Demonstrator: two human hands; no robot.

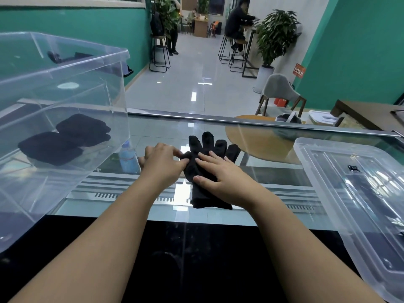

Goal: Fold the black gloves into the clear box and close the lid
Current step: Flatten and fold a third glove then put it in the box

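Your black glove (204,169) lies flat on the glass counter (273,191) in the middle, its fingers pointing to the far side and its cuff at the near edge of the glass; your right hand (220,174) rests on it with the palm down and the fingers spread, not clenched; your left hand (162,161) pinches the thumb part of the glove at its left edge; the clear box (65,101) stands at the left, open on top, and two folded gloves (65,138) lie on its bottom, touching each other; the lid (358,206) lies at the right, apart from the box; a small bottle (129,158) shows below the glass, near your left hand.
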